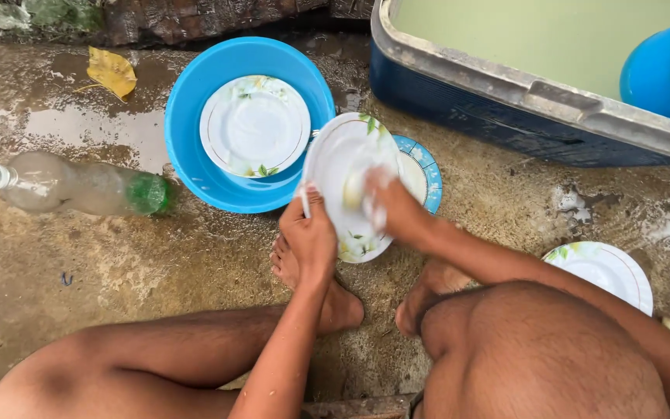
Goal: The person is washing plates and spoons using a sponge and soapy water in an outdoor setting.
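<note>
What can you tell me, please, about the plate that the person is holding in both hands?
The held plate is round and white, looks like glazed ceramic or melamine, with a thin dark rim line and green leaf prints near its edges. It is tilted up on edge, face toward the camera, above the wet concrete ground and beside the blue basin. The left hand grips its lower left rim; the right hand presses on its face, with pale suds there.

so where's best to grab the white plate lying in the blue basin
Probably by its rim, from above. The white floral-edged plate lies flat, face up, in the round blue plastic basin, whose wall rings it and blocks a sideways approach. The side nearest the person, towards the left hand, looks easiest: hook fingertips under the raised rim there and tilt it up.
</note>
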